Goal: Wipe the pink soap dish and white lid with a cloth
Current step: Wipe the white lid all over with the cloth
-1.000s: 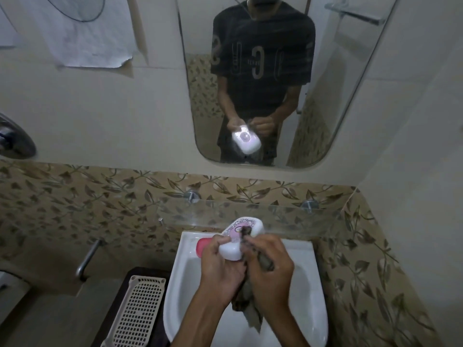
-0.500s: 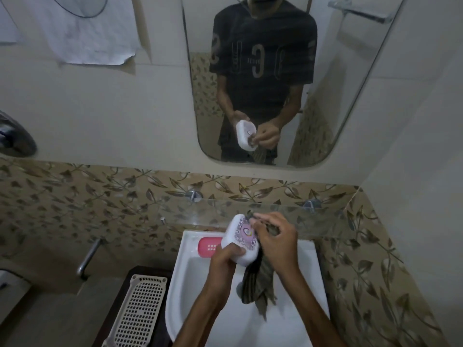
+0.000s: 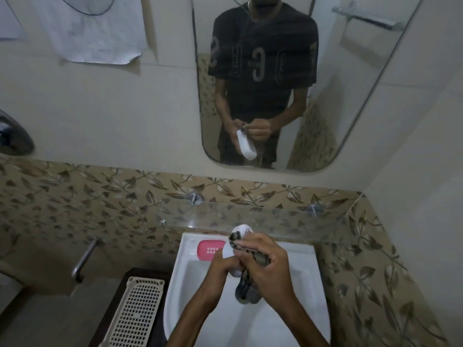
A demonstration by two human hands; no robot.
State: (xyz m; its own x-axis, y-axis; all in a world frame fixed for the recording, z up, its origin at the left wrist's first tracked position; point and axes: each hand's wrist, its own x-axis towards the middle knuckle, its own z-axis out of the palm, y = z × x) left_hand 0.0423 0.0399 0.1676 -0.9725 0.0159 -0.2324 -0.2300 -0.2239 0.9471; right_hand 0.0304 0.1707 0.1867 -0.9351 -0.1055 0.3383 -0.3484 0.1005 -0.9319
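Holding the white lid (image 3: 234, 249) from below, the left hand (image 3: 220, 267) grips it over the sink (image 3: 295, 266). The right hand (image 3: 268, 266) grips the cloth (image 3: 246, 288) against the lid's right side. Left of both grips lies the pink soap dish (image 3: 210, 249).

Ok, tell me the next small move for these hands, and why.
Probably draw the cloth on along the white lid. The left hand grips the lid over the sink, the right hand presses the cloth against it, and the pink soap dish sits untouched on the sink's back edge, so it likely comes after.
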